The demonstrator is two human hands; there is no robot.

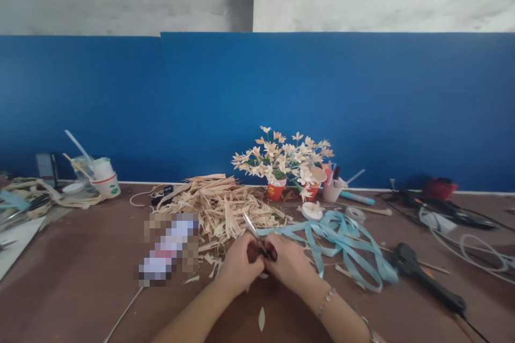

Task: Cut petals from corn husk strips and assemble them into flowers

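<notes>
Close together above the table's front middle are my left hand point(237, 260) and my right hand point(292, 260), both with curled fingers. Scissors point(251, 224) stick out between them, the metal blades pointing up and left, the dark handles at my right hand's fingers. My left fingertips are pinched, but what they hold is hidden. A pale petal-shaped piece point(261, 319) lies on the table below the hands. Just beyond them is a heap of dry husk strips point(225, 206). Light blue ribbon point(346, 246) lies in loose loops beside my right hand.
Husk flowers point(281, 155) stand in red cups point(276, 191) at the back. A black glue gun point(426, 276) lies right, near white cables point(462, 241). A blurred-out phone-like object point(169, 249) with a cord lies left. A white cup point(108, 186) stands back left, before a blue partition point(201, 102).
</notes>
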